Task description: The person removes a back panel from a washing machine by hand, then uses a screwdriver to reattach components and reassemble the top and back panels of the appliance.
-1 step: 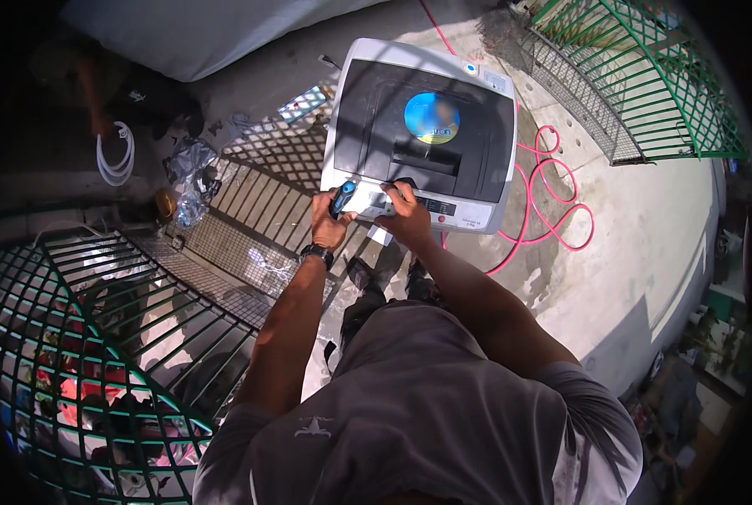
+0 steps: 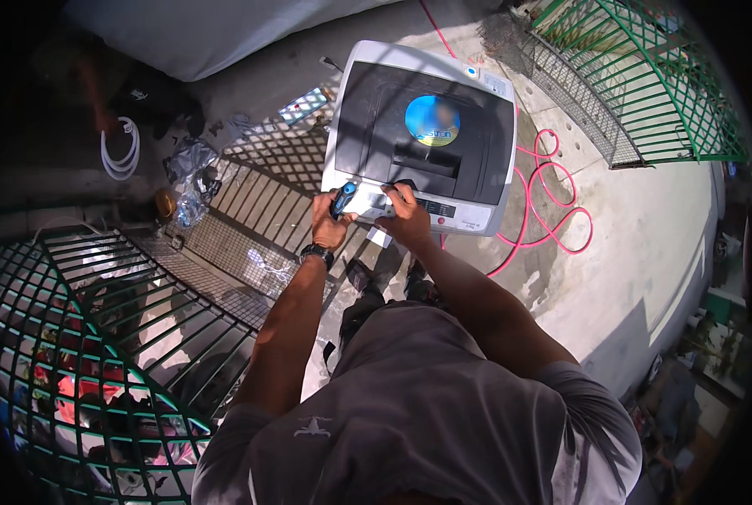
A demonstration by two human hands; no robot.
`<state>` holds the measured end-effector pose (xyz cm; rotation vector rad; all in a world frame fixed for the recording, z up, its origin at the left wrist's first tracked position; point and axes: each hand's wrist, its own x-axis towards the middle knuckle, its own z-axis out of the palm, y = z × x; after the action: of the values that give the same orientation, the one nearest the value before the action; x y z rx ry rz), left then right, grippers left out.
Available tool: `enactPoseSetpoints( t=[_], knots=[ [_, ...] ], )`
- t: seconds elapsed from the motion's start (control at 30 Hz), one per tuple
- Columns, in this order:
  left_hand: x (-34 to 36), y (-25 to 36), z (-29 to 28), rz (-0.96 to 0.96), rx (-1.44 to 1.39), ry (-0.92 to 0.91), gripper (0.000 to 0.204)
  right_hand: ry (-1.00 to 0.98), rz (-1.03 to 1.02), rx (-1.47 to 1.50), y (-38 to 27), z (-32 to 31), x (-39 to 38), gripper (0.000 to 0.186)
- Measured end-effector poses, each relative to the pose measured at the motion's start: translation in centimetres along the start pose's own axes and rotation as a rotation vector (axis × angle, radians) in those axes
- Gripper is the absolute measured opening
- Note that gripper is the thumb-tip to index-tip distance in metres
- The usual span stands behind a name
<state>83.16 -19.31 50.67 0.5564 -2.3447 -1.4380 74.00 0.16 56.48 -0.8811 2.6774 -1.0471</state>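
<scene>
A top-loading washing machine (image 2: 477, 189) with a white body and dark lid stands in front of me. My left hand (image 2: 328, 224) is closed round a small blue-and-black hand tool (image 2: 342, 199), whose exact kind I cannot make out, over the left end of the control panel (image 2: 443, 209). Close beside it, my right hand (image 2: 407, 219) grips the panel's front edge, fingers on top and thumb lower down. A dark piece shows at its fingertips. Below the right hand, a white tag or paper (image 2: 380, 238) sticks out from the machine's front.
A pink hose (image 2: 527, 198) lies looped right of the machine. Green metal fencing (image 2: 140, 370) stands at lower left, with more at upper right. Plastic wrapping (image 2: 192, 181) lies on the left. Beyond it, a person's blurred hand (image 2: 102, 118) holds a coiled white hose (image 2: 119, 160).
My hands keep the same hold on the tool and the panel. At the far left, the other person's hand and the coiled white hose have shifted slightly.
</scene>
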Motion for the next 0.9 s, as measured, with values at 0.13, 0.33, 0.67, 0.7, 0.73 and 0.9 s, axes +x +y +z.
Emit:
enactPoseSetpoints(
  t=[0.13,0.33,0.67,0.7,0.73,0.9],
  knots=[
    [0.1,0.0,-0.8,-0.025,-0.045,0.012,0.067,-0.096,0.019,0.01,-1.4,-0.3,0.4,0.075],
    [-0.1,1.1,-1.3,-0.106,-0.064,-0.001,0.065,-0.114,-0.112,-0.044,0.4,-0.2,0.5,0.086],
    [-2.7,-1.6,0.9,-0.211,-0.129,0.332,0.051,-0.115,0.021,-0.116,0.8,-2.9,-4.6,0.09],
    [-2.9,-1.8,1.5,-0.338,-0.338,0.356,0.039,-0.145,0.131,-0.072,1.0,-3.2,-5.3,0.089],
    [-3.2,-1.8,2.1,-0.343,-0.347,0.363,0.039,-0.151,0.125,-0.082,1.7,-3.7,-6.2,0.089],
    [-3.6,-0.3,4.5,-0.653,-0.642,0.376,0.025,-0.105,0.245,-0.115,7.0,-6.5,-11.1,0.088]
  ],
)
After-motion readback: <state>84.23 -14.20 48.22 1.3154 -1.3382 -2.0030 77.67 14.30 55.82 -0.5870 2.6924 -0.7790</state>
